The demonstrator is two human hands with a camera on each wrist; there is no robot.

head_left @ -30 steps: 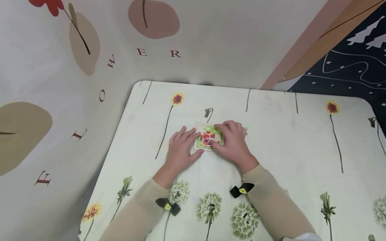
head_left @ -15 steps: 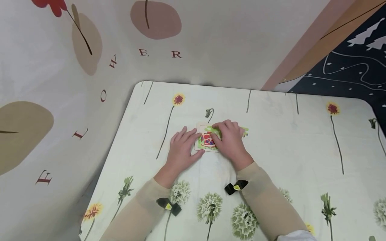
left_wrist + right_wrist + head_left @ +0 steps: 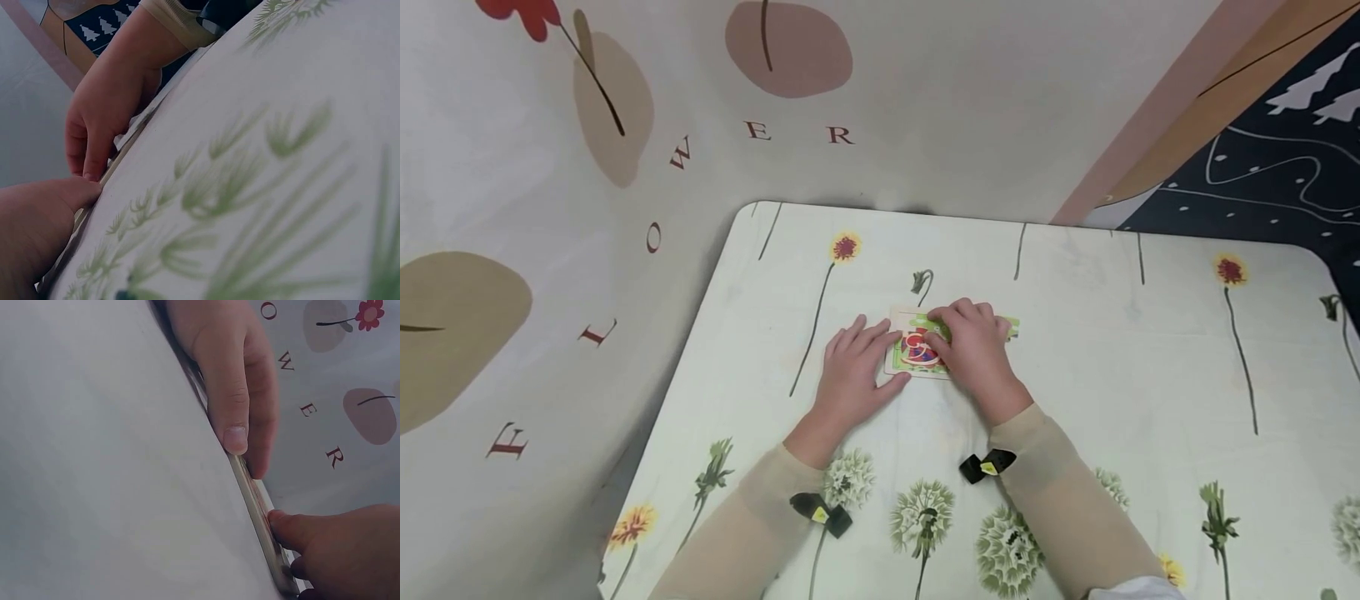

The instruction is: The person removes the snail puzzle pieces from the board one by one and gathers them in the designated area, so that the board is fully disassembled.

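Note:
A small jigsaw puzzle board [image 3: 901, 316] with a pale rim lies flat on the table, its picture showing a red and purple figure on green. My left hand [image 3: 848, 371] rests at the board's left side, fingers spread and thumb touching the near edge. Over the board's right part, my right hand [image 3: 976, 354] has curled fingers, with thumb and index finger pinching at a green puzzle piece [image 3: 942, 328]; the hand hides much of it. Past the knuckles, another green piece [image 3: 1013, 327] sticks out. In the right wrist view, the board's edge [image 3: 251, 499] shows side-on under both hands.
A pale cloth [image 3: 1112, 358] printed with flowers and dandelions covers the table. Behind and to the left hangs a wall sheet [image 3: 925, 142] with printed letters, and a dark panel [image 3: 1262, 179] with trees is at the right. Wrist straps [image 3: 988, 467] sit on both sleeves.
My right hand has shifted slightly left over the board, its thumb moving up closer to the index finger, then stayed. The left hand and board have held their place.

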